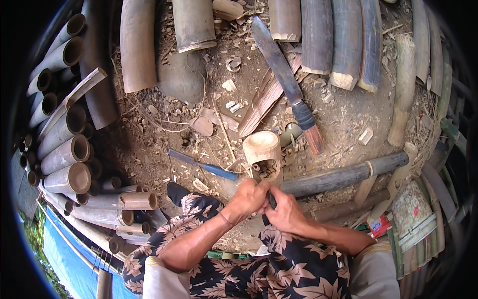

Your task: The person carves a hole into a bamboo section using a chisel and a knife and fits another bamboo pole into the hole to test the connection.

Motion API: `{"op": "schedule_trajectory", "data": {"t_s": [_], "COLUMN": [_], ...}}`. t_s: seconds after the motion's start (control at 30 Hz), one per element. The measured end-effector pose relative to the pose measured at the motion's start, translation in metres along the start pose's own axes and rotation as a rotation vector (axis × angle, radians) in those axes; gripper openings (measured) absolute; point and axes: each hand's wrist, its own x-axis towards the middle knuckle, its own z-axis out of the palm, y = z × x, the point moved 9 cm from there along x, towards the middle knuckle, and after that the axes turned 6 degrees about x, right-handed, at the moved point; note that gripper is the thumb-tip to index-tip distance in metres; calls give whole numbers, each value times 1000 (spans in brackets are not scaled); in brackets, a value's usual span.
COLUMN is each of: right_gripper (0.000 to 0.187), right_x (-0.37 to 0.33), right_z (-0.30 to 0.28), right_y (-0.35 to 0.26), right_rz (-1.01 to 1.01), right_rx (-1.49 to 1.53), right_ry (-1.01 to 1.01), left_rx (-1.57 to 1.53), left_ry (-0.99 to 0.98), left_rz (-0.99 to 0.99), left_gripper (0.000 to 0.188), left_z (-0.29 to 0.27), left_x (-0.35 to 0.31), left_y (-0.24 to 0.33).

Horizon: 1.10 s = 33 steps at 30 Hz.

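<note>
While my forearms converge over my lap, both grips are observed closed: my left hand [250,195] is clamped around a slim, dark, narrow tool [255,175], and my right hand [286,212] is clenched just beside it on what appears to be the tool's lower end. Whether the fists touch, I cannot tell.

Workpiece: a short, pale, peeled bamboo cylinder [260,144], directly beyond my knuckles, with an opening cut in the side facing me. Loose chips lie within this opening. The tool's upper end is at the opening's left edge; contact cannot be determined.

Surroundings: a long, dark grey bamboo pole [343,175] runs rightward from near the cylinder's lower part. To the left of the cylinder, a small knife with a blue handle [219,171] lies on the brown, chip-strewn soil [348,117]. Farther out, a broad, dark-bladed machete with a black-wrapped wooden handle [281,67] rests across a reddish-brown, split strip of husk [256,112]. At far left, hollow, cut bamboo tubes [74,178] are stacked with open ends facing inward. At right, a stained, off-white container [411,214] lies tilted.
</note>
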Motion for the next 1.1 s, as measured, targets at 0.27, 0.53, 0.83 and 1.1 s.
{"op": "schedule_trajectory", "data": {"t_s": [0.27, 0.53, 0.83, 1.1], "right_gripper": [34, 21, 31, 25], "right_x": [-20, -1, -13, -2], "right_z": [-54, -57, -28, -55], "right_y": [-43, -80, -12, -83], "right_rz": [-56, -322, -48, -153], "right_rx": [-843, -1147, -495, -1017], "right_ry": [-363, -554, -397, -429], "left_rx": [-877, -1435, -647, -1196], "left_ry": [-181, -346, 141, -266], "left_rz": [200, 178, -50, 187], "left_gripper": [42, 46, 31, 47], "left_z": [69, 107, 50, 75], "left_x": [-12, 1, -16, -13], "left_y": [23, 34, -18, 43]}}
